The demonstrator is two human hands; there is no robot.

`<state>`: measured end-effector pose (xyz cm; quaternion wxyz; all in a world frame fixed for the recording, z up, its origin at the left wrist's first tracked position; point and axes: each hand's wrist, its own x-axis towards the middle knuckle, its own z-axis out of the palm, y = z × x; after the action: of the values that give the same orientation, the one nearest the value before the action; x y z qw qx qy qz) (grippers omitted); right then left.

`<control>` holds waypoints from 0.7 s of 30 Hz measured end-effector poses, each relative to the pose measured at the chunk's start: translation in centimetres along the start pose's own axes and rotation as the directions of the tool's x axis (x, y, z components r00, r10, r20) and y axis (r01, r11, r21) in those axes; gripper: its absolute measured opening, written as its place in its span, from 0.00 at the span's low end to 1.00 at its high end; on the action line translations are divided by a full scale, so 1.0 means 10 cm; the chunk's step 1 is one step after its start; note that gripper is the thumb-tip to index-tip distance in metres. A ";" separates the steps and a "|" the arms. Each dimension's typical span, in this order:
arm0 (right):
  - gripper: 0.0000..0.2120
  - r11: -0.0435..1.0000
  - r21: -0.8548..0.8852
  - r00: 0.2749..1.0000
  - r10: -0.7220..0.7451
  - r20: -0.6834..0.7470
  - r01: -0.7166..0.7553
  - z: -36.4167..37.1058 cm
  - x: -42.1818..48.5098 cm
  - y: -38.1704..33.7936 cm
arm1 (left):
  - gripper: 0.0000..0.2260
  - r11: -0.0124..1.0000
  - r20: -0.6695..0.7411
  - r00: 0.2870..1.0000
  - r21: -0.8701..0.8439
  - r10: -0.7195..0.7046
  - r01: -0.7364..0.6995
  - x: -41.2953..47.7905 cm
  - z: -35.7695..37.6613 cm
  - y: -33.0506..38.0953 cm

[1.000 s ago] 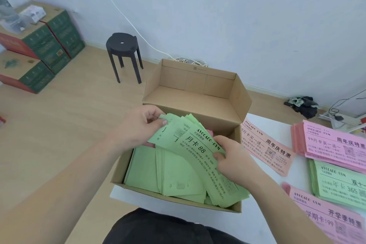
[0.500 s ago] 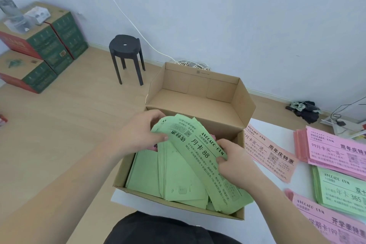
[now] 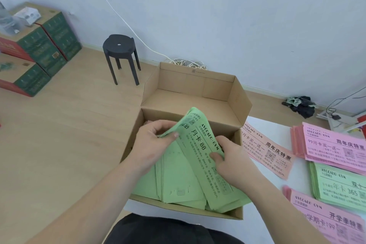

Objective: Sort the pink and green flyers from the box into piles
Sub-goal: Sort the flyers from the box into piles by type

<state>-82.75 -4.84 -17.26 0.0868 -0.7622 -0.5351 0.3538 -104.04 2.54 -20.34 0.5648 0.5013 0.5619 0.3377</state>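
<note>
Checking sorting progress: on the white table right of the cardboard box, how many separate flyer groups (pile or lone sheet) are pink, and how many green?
Pink: 3, namely the pink flyer beside the cardboard box, the far pink pile and the near pink pile
Green: 1, the green pile
Total: 4

A black stool [image 3: 120, 45] stands on the wooden floor [image 3: 69, 125]; green cartons [image 3: 39, 49] (stacked, red-edged) sit far left.

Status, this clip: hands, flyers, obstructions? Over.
Left hand and right hand both pinch green flyers over the box. Pink pile, green pile on table to the right. Nothing seen in the way.
</note>
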 end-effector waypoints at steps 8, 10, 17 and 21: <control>0.43 0.985 -0.120 0.979 -0.141 -0.147 0.124 0.19 -0.17 0.06 | 0.07 0.997 -0.190 0.980 -0.026 0.060 -0.066 0.02 -0.12 0.43; 0.43 0.990 -0.090 0.981 -0.117 -0.156 0.104 0.16 -0.12 0.06 | 0.10 0.979 -0.218 0.954 0.051 0.205 -0.198 0.02 -0.25 0.61; 0.32 0.990 -0.074 0.979 -0.134 -0.155 0.124 -0.09 0.12 -0.09 | 0.14 0.418 0.466 0.671 0.538 0.577 -0.732 -0.01 -0.64 1.15; 0.23 0.978 0.016 0.972 -0.204 -0.114 0.207 -0.13 0.17 -0.06 | 0.10 0.297 0.684 0.658 0.588 0.315 -0.753 -0.10 -0.22 0.81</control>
<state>-82.07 -2.79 -16.73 0.1632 -0.7202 -0.6003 0.3070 -104.82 4.20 -12.09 0.2057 0.9303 0.2954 0.0713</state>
